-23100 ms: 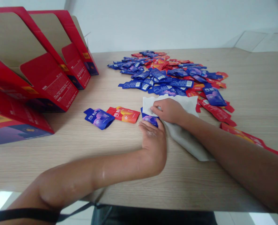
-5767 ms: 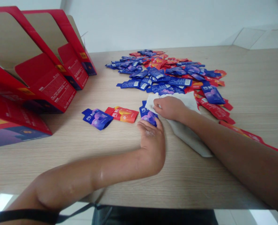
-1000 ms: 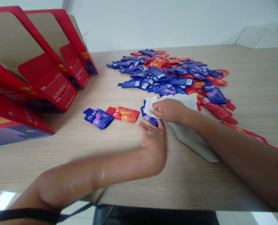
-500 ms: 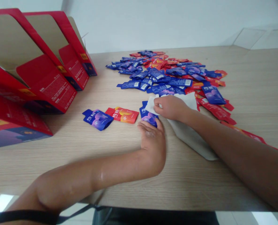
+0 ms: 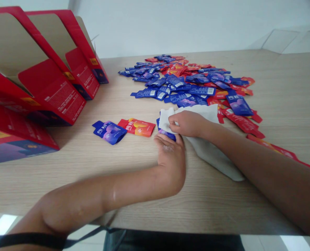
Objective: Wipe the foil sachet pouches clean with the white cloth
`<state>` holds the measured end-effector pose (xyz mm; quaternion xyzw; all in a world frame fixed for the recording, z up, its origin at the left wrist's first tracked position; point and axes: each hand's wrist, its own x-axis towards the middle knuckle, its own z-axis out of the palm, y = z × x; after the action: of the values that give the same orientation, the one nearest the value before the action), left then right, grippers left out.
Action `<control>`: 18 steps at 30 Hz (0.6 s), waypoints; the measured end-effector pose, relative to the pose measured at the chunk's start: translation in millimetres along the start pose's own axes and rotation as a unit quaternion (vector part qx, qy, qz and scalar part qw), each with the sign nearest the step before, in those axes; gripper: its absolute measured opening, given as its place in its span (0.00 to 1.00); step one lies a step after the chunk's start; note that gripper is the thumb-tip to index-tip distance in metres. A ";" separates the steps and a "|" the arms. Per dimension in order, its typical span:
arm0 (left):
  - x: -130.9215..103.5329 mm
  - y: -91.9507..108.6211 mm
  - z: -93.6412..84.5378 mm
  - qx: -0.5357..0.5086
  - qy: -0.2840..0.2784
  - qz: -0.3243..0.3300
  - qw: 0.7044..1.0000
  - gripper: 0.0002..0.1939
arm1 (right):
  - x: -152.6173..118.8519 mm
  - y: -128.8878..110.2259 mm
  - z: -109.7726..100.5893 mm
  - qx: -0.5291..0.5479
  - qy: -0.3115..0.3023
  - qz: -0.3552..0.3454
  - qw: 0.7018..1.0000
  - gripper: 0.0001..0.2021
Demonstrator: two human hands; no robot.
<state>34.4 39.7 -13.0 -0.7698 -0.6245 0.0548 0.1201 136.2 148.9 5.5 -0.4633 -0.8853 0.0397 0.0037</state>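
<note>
Wood-grain table (image 5: 283,82) under pouches (image 5: 177,82), white cloth (image 5: 209,150) and red boxes (image 5: 54,90).

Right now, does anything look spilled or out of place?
No spill shows. One red sachet trails off the near right end of the pile, partly behind the right arm, so it looks stray. The cloth hides much of the blue sachet beneath it; its state is unclear.

Looks like a plain packing workroom, judging by open red cartons (image 5: 52,90) toward the left edge of the desk (image 5: 105,158), heaped pouches (image 5: 178,82) near the far edge, white wall (image 5: 183,28) behind, tiled floor (image 5: 262,243) below.
</note>
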 end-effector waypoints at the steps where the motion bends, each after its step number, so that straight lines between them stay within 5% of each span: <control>1: -0.1 0.0 0.0 0.007 -0.001 0.002 1.000 0.26 | 0.1 0.9 0.2 -0.004 0.003 0.005 1.000 0.14; 18: 1.7 -0.1 -1.6 0.045 -0.032 0.013 0.998 0.26 | -1.5 2.0 -4.6 -0.031 0.056 0.053 0.997 0.15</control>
<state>35.0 41.2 -11.4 -0.7694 -0.6152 0.1090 0.1333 139.0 149.1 9.9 -0.5111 -0.8586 -0.0134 0.0368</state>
